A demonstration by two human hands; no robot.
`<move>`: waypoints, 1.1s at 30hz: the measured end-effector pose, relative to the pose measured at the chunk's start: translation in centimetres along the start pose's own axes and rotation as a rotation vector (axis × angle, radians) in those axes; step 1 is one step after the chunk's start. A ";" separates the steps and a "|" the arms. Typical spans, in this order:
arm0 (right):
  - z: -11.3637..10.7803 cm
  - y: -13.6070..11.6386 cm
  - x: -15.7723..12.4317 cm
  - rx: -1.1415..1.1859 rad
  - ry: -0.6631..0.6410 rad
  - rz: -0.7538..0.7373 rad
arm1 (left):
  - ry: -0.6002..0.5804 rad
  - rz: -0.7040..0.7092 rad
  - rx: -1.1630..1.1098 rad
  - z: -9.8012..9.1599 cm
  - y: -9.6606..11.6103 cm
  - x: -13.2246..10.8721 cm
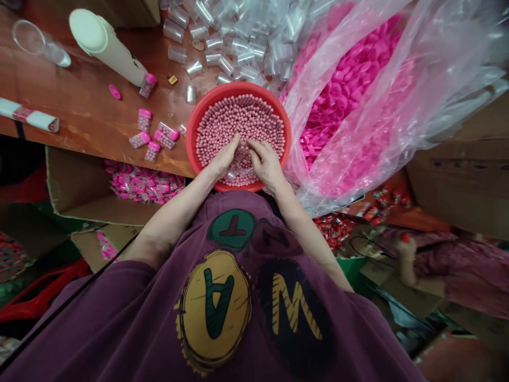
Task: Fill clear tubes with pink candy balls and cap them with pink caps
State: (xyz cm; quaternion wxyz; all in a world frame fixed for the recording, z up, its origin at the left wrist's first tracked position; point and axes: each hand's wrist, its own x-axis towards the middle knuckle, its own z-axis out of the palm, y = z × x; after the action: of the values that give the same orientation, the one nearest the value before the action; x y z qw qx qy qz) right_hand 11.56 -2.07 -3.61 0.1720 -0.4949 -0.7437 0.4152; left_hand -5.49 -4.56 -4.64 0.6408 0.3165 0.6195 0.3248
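Left of the red bowl (pixel 192 135), pink-capped jars (pixel 144 120) lie loosely grouped on the bench (pixel 91 124). Inside the bowl, the left hand (pixel 225 159) reaches over its left wall, fingers pointing toward the middle; whether they pinch anything I cannot tell. Between the hands, in the bowl's near half, clear plastic pieces (pixel 248 172) sit among the beads (pixel 238 114), just beside both hands, neither plainly nearer; their long axis is too blurred to read. The beads are small, round, dusty pink and matte, heaped highest toward the bowl's far side. The right hand (pixel 265 163) comes over the bowl's right wall, thumb and fingers curled inward, near the left hand's fingertips but apart; its grip is unclear. Right of the bowl, an open clear bag (pixel 300 119) bulges with glossy pink plastic parts (pixel 350 74).
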 end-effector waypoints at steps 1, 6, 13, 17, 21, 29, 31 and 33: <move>-0.1 0.3 -0.2 0.012 0.020 0.008 | -0.033 -0.034 -0.018 -0.1 0.4 -0.2; -0.9 1.0 -1.2 0.034 0.032 0.028 | -0.129 -0.090 -0.098 -0.3 2.4 -1.0; -1.7 2.3 -1.1 0.095 0.121 0.074 | -0.116 -0.109 -0.139 0.3 4.3 -1.0; -2.2 2.9 -1.5 0.108 0.116 0.100 | -0.190 -0.179 -0.238 0.6 4.9 -1.3; -2.1 3.8 -3.3 0.125 0.149 0.146 | -0.196 -0.193 -0.282 0.7 4.8 -1.7; -6.7 11.2 -3.8 0.012 0.475 0.472 | -0.190 -0.173 -0.337 0.2 4.9 -2.9; -8.3 12.7 -2.6 -0.112 0.478 0.498 | -0.132 -0.214 -0.327 0.2 4.7 -2.9; -9.2 13.7 -1.1 -0.221 0.436 0.503 | -0.083 -0.245 -0.314 0.2 4.4 -2.8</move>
State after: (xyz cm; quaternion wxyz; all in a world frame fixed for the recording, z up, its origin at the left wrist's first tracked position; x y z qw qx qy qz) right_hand 26.34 3.31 -8.77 0.1645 -0.7554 -0.5846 0.2460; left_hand -5.50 -4.24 0.53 0.7419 0.1479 0.5683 0.3236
